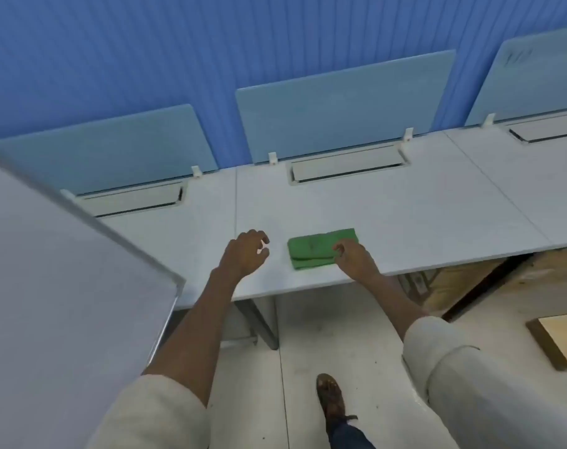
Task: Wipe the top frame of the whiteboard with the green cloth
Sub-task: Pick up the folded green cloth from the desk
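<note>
A folded green cloth [317, 247] lies flat on the white desk [389, 215] near its front edge. My right hand [353, 257] hovers over the cloth's right end with fingers curled and apart, holding nothing. My left hand [246, 251] hangs above the desk a short way left of the cloth, fingers spread and empty. The whiteboard [49, 303] fills the left side of the view, and its silver top frame [91, 222] runs diagonally from the upper left down to a corner near my left forearm.
Light blue divider panels [340, 115] stand along the back of the desk, with cable trays [347, 166] in front of them. A blue wall rises behind. Under the desk are metal legs [259, 322], my shoe [332, 400] on the floor, and a wooden board [560, 338] at right.
</note>
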### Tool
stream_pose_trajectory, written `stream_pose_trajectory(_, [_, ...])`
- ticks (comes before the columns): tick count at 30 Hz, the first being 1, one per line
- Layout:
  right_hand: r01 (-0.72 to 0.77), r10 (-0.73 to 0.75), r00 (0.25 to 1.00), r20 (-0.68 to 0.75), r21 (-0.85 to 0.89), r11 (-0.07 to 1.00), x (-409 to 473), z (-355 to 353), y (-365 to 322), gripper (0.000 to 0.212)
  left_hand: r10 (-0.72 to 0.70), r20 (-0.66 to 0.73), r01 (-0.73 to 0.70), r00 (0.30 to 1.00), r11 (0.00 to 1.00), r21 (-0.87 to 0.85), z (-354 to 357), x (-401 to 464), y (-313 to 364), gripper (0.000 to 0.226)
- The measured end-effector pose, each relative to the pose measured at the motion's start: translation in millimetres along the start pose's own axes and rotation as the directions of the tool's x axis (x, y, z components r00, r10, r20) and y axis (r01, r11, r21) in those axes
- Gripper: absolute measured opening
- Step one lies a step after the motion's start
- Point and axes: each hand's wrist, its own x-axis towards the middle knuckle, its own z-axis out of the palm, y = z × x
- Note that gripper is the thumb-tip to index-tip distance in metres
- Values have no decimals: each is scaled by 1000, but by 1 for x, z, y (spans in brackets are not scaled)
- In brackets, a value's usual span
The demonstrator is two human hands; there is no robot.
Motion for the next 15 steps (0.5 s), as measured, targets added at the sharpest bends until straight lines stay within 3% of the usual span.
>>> stream_pose_trajectory(4, [59, -47, 997, 57, -243, 968, 46, 0, 33, 39, 34, 130, -39, 991, 999, 33, 38, 62, 18, 35])
stream_pose_trajectory(9, [182, -108, 979, 175, -491, 852, 94, 11, 60, 48, 94, 314, -148, 945, 977, 151, 93, 111, 27, 52])
stream_pose_trajectory(13, [221, -167, 975, 149, -534, 816, 119, 15, 68, 32, 71, 415, -159, 907, 970, 182, 125, 124, 20, 58])
stream_pose_trajectory(15, [252, -229, 968, 105, -457, 853, 131, 10, 62, 23, 59, 388, -148, 920, 968, 204, 133, 128, 14, 56])
